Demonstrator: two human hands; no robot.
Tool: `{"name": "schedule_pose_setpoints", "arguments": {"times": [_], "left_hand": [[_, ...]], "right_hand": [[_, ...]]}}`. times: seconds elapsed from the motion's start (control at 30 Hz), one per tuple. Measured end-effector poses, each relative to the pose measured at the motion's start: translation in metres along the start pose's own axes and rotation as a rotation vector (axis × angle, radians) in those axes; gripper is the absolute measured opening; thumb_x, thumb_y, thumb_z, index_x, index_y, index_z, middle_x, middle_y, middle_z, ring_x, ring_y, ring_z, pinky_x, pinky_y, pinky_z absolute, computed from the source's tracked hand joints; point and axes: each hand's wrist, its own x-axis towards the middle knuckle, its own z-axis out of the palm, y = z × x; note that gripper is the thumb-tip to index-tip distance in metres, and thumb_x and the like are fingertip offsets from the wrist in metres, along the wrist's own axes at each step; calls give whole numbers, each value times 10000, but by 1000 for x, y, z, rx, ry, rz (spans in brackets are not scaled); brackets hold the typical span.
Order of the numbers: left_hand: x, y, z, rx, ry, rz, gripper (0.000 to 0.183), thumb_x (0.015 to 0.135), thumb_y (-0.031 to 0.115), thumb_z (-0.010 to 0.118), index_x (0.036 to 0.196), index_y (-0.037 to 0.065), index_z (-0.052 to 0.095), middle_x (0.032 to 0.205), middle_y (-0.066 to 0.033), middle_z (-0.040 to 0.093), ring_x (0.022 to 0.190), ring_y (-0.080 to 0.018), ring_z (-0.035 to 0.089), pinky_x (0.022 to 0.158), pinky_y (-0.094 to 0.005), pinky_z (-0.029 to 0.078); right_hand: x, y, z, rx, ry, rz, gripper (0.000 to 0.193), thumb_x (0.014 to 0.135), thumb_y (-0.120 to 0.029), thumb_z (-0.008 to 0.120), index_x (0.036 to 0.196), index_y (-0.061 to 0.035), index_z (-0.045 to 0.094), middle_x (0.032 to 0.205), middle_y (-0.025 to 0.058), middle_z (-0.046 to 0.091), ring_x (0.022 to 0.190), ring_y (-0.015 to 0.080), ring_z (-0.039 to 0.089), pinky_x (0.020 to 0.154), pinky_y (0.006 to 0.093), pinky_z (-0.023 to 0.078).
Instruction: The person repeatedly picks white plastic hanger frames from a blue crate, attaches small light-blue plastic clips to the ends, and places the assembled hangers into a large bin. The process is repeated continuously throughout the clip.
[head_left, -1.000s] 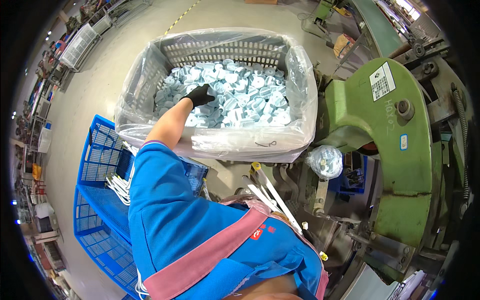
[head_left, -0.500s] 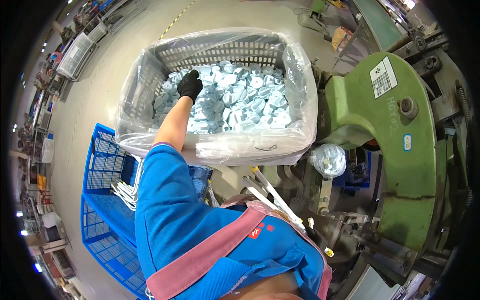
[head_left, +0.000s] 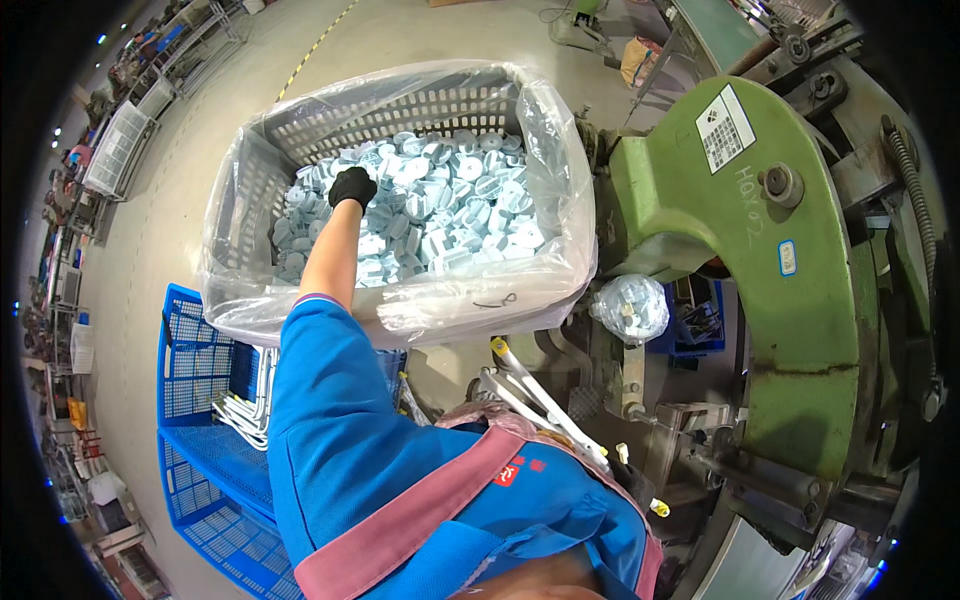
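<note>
Left hand (head_left: 352,188), nine o'clock in the crate (head_left: 400,113) — can't tell if gripping — best takes loose top parts (head_left: 470,170), clearing the bag (head_left: 430,308).

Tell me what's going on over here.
A person has their left hand, in a black glove, at a heap of pale blue parts inside a large crate lined with clear plastic. Whether the fingers hold a part can't be made out, and the right hand can't be seen. A green machine stands to the right of the crate, and blue baskets are at the person's left.
</note>
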Motion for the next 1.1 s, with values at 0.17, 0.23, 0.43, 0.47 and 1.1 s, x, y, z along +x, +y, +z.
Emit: {"name": "schedule_pose_setpoints", "arguments": {"times": [0.17,0.23,0.43,0.47,1.1], "left_hand": [[-28,19,-39,-388,255,292,263,821,275,551,907,41,634,957,-195,652,940,-370,611,808,-457,470],[-55,45,-67,-593,279,389,269,830,275,572,909,24,626,914,-185,655,895,-353,621,775,-419,472],[-203,120,-129,-788,396,729,227,818,229,699,924,46,618,871,-122,666,721,-278,635,678,-340,495],[-231,132,-130,-809,383,758,244,813,228,707,954,53,613,886,-120,664,729,-276,640,682,-340,496],[-516,294,7,-859,126,945,445,791,170,687,1185,13,550,1011,-219,628,857,-392,622,688,-433,486]], "right_hand": [[13,0,-17,26,-34,-66,264,744,-305,669,973,-175,687,731,88,652,663,294,646,557,412,479],[21,2,-20,69,-28,-128,261,738,-293,680,962,-159,689,724,102,653,642,299,643,549,416,475],[40,27,-14,117,78,-374,265,736,-259,691,966,-127,683,699,118,636,617,292,633,528,408,473],[44,33,-14,93,73,-413,261,741,-263,689,964,-127,679,701,116,632,616,291,631,527,406,473],[37,143,-83,-126,15,-671,236,748,-233,627,962,-136,635,792,96,638,719,275,640,578,396,493]]}}
